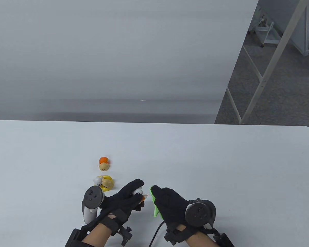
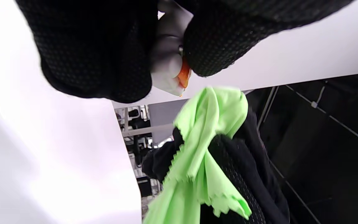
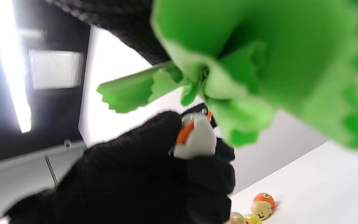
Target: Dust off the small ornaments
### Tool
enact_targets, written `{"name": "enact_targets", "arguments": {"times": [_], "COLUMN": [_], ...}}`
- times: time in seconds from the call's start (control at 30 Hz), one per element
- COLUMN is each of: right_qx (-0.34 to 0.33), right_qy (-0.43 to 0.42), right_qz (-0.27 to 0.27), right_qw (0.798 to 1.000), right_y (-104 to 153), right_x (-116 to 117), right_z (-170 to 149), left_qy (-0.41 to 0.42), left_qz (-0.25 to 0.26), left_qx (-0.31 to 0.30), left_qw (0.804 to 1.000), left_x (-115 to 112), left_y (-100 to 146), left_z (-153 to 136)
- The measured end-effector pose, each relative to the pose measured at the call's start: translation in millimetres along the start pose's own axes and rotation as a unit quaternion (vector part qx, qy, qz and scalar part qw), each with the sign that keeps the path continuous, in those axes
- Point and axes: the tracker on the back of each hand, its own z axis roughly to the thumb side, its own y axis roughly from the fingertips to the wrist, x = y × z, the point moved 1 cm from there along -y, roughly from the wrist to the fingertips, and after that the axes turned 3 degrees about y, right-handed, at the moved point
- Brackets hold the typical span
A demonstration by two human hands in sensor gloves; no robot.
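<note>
Your left hand [image 1: 123, 199] pinches a small white figurine with orange parts [image 1: 139, 192]; your right hand [image 1: 170, 204] clutches a bright green pinked-edge cloth [image 1: 154, 205] just beside it, above the white table [image 1: 221, 159].

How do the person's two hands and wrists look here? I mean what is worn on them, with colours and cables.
Both the left hand and the right hand wear black knit gloves with a fine dotted texture. A grey tracker with a round dark face sits behind the left hand, and a darker round one on the right. Black straps and brackets wrap both wrists; a black cable hangs by the right wrist.
</note>
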Motion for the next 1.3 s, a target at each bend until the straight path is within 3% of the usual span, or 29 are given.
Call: {"name": "enact_targets", "arguments": {"times": [0.17,0.33,0.43,0.53,0.6,0.83,0.9,0.97,1.07,1.2,1.3], "right_qx": [-0.001,-0.058,-0.083,-0.067,-0.056,-0.048,-0.057,-0.076,-0.064,-0.023,-0.012], "right_qy": [0.040,0.104,0.120,0.122,0.119,0.103,0.089,0.111,0.104,0.094,0.073], "right_qz": [0.011,0.027,0.035,0.037,0.035,0.039,0.046,0.049,0.044,0.034,0.034], "right_qw": [0.999,0.992,0.989,0.990,0.991,0.993,0.993,0.990,0.992,0.995,0.997], "right_y": [1.6,9.0,7.5,1.0,-0.3,3.5,5.5,3.4,1.0,-2.6,-2.7], "right_x": [5.5,16.8,19.8,16.8,14.6,15.2,19.1,21.4,19.5,9.8,8.9], "right_z": [1.4,15.4,24.5,22.8,18.0,18.1,23.4,28.7,25.8,12.3,11.2], "left_qy": [0.145,0.045,-0.069,-0.094,-0.064,0.075,0.056,-0.039,-0.110,-0.017,0.003], "left_qz": [-0.084,-0.020,-0.032,-0.068,-0.072,0.003,0.020,-0.013,-0.040,-0.085,-0.064], "left_qx": [-0.013,0.004,-0.017,-0.036,-0.039,-0.009,0.000,-0.008,-0.035,-0.058,-0.049], "left_qw": [0.986,0.999,0.997,0.993,0.995,0.997,0.998,0.999,0.993,0.995,0.997], "left_x": [-11.3,-12.1,-16.4,-23.3,-21.7,-12.4,-8.8,-12.2,-19.7,-21.9,-21.4], "left_y": [-2.0,1.7,2.1,1.1,1.0,2.6,2.3,1.7,0.7,-0.6,0.1], "left_z": [-0.2,3.3,8.3,11.6,11.5,-2.1,-0.3,6.4,15.4,13.7,8.0]}}
